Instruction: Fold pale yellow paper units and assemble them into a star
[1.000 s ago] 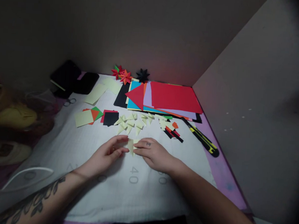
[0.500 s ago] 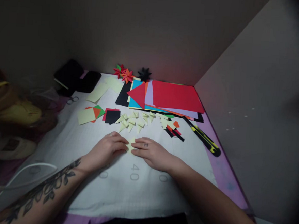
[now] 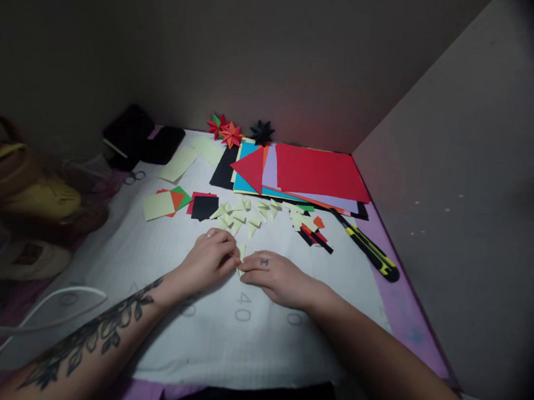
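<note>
Now, head view: left hand (image 3: 210,258) and right hand (image 3: 275,277) are pressing a pale yellow paper piece (image 3: 242,251) on the surface (image 3: 238,344), fingers clamped on it. Folded yellow units (image 3: 241,213) are piling up beyond, and 3 finished stars (image 3: 230,133) are sitting behind.

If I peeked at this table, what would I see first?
Probably the big red sheet on top of the coloured paper pile at the back of the white mat, with little folded paper stars just left of it. Then, in the middle of the mat, the left hand and right hand pinch a small pale yellow folded piece between their fingertips.
</note>
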`<state>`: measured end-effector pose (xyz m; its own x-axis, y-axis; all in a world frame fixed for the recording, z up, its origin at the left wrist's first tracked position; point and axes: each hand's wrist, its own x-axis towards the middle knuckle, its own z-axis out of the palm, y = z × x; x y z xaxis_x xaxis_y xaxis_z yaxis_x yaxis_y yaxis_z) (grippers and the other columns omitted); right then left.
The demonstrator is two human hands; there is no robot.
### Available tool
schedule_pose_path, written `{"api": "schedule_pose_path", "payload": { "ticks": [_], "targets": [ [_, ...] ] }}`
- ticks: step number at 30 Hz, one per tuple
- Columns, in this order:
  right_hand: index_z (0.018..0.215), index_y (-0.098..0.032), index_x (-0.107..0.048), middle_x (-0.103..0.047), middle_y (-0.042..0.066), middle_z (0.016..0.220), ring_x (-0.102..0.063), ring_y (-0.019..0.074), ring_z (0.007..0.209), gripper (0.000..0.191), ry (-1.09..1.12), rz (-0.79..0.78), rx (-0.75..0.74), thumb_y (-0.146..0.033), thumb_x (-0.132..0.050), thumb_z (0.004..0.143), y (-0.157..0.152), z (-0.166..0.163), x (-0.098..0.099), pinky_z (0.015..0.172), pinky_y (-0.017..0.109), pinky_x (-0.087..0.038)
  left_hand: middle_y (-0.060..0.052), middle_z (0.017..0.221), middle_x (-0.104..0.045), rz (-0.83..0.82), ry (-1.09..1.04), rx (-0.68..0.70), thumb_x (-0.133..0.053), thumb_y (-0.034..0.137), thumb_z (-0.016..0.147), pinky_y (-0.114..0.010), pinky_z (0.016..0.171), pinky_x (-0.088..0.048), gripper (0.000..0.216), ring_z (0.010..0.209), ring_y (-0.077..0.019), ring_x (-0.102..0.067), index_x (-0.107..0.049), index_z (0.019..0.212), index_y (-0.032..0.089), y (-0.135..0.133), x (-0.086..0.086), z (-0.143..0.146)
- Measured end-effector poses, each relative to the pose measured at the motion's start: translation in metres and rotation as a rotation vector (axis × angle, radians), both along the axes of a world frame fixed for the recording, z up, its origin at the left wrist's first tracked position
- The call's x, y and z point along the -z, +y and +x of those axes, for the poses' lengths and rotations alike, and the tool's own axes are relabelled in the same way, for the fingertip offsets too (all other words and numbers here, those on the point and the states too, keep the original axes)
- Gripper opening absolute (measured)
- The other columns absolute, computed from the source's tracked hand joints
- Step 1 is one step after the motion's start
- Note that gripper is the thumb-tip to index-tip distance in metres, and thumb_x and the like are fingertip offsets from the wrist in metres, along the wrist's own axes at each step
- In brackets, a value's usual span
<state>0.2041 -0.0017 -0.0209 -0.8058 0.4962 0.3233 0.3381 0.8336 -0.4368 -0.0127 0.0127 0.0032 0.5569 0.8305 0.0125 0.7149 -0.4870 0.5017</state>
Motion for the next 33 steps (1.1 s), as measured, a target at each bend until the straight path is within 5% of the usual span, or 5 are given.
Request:
{"api": "schedule_pose_path", "payload": {
  "ticks": [10,33],
  "targets": [
    [0.117,-0.020,-0.062,-0.069,0.007,0.111,-0.059,0.0181,0.106,0.034,0.000,-0.029,-0.006,-0.007,-0.047,0.090,-0.0022,-0.0008,0.0006,0.089,0.033,-0.049,-0.004,0.089,-0.063,-0.040,-0.011,-0.054,-0.056,0.025,0.082,-0.035,0.074,-0.037,0.011,0.090,-0.0225,-0.050,-0.066,0.077,0.021,0.0026,0.0007,0.0017],
    [0.104,-0.020,-0.067,-0.068,0.006,0.104,-0.059,0.0186,0.100,0.029,-0.032,0.012,-0.017,-0.006,-0.050,0.085,0.0006,-0.0009,-0.0011,0.087,0.033,-0.047,-0.004,0.084,-0.064,-0.029,-0.038,-0.108,-0.058,0.025,0.080,-0.035,0.075,-0.039,0.013,0.086,-0.0218,-0.053,-0.067,0.071,0.020,0.0028,0.0044,0.0065]
  ]
}}
